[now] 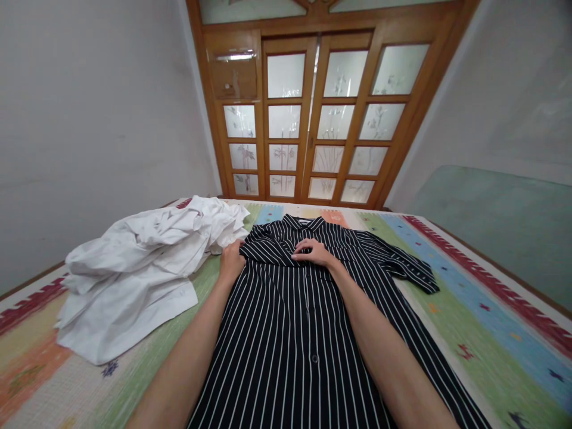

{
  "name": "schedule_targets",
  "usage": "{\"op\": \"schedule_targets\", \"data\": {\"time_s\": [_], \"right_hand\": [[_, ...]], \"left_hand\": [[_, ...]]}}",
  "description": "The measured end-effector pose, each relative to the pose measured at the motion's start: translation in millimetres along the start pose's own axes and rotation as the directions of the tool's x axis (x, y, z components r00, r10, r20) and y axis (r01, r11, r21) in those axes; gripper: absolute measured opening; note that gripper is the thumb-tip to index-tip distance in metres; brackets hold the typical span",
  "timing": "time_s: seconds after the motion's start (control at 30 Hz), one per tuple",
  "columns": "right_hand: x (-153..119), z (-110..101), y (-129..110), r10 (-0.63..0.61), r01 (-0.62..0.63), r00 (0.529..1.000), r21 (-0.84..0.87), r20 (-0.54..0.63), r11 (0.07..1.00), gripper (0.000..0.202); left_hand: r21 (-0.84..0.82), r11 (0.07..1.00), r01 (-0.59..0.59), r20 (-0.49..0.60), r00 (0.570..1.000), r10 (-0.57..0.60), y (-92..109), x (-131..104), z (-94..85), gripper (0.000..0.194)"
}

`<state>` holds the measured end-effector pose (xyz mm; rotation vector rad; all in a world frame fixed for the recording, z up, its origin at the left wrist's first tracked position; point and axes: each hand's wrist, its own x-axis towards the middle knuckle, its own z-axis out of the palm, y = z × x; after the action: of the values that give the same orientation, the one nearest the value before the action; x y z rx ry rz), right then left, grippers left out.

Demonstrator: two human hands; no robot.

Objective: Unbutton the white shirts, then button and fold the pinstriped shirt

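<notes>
A black shirt with white stripes (277, 333) lies spread out front up, its collar at the far end and its buttons down the middle. Its left-side sleeve (270, 251) is folded inward across the chest. At the shirt's left edge, my left hand (232, 260) is closed on the fabric by the fold. My right hand (314, 252) rests over the chest, fingers curled and pinching the cloth at the inner end of that sleeve. The right-side sleeve (409, 262) lies stretched outward.
A crumpled pile of white cloth (147, 262) lies left of the shirt. Beneath both is a colourful patterned cover (487, 298). Beyond its far edge stand wooden doors with glass panes (308, 119). A pale green panel (500, 220) stands along the right, and a grey wall (98, 107) rises at left.
</notes>
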<state>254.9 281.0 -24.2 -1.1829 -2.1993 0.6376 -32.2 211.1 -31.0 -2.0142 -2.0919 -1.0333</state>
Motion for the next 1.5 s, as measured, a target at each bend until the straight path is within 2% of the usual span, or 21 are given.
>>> {"op": "schedule_targets", "data": {"time_s": [0.13,0.23,0.37,0.53,0.67,0.83,1.03,1.13,1.23,1.27,1.37,1.5], "right_hand": [[0.2,0.2,-10.3,-0.013,0.013,0.998,0.002,0.063,1.0,0.035],[1.8,3.5,-20.9,0.0,0.005,0.999,-0.11,0.047,0.994,0.037],[4.3,12.1,-34.8,-0.093,0.095,0.995,-0.238,0.018,0.967,0.029],[11.2,18.2,-43.9,-0.095,0.097,0.995,-0.103,0.02,0.99,0.011],[26.6,10.5,-46.1,-0.039,0.038,0.998,-0.022,-0.056,0.999,0.014],[54.7,-5.8,-45.3,0.091,-0.079,0.986,0.089,-0.141,0.993,0.02],[74.9,-13.1,-29.8,0.232,-0.215,0.956,0.109,-0.179,0.97,0.01],[70.5,-9.2,-15.7,0.314,-0.298,0.909,0.099,-0.274,0.949,0.016],[54.1,0.1,-3.9,0.371,-0.344,0.85,0.138,-0.375,0.929,0.011],[46.8,4.0,-1.2,0.379,-0.345,0.83,0.158,-0.409,0.925,0.016],[25.0,14.6,2.9,0.378,-0.313,0.785,0.213,-0.491,0.926,0.032],[9.0,22.2,2.3,0.338,-0.229,0.776,0.262,-0.532,0.938,0.039]], "left_hand": [[0.001,0.998,-0.055,0.065,0.996,0.055,-2.1,2.5,1.2,0.044],[-0.008,0.998,-0.058,0.099,0.993,0.059,-3.1,3.9,2.9,0.047],[-0.026,0.999,-0.038,0.092,0.995,0.04,-2.7,3.6,3.1,0.051],[-0.042,0.999,-0.018,0.072,0.997,0.021,-2.1,2.1,2.7,0.052],[-0.016,1.0,0.013,0.046,0.999,-0.012,-0.7,0.9,4.2,0.05],[0.018,1.0,0.019,0.014,1.0,-0.02,1.6,-0.6,3.8,0.045],[-0.018,1.0,0.008,-0.003,1.0,-0.008,3.1,-1.0,1.7,0.051],[-0.064,0.997,-0.05,-0.031,0.998,0.048,4.3,-0.6,0.8,0.046],[-0.129,0.985,-0.113,-0.036,0.993,0.109,5.5,-0.7,-2.9,0.024],[-0.152,0.981,-0.123,-0.033,0.992,0.119,5.7,-0.9,-4.6,0.022],[-0.201,0.974,-0.099,-0.027,0.995,0.096,5.3,-1.7,-7.8,0.038],[-0.232,0.973,-0.016,-0.063,0.998,0.001,4.4,-0.4,-6.3,0.044]]}}
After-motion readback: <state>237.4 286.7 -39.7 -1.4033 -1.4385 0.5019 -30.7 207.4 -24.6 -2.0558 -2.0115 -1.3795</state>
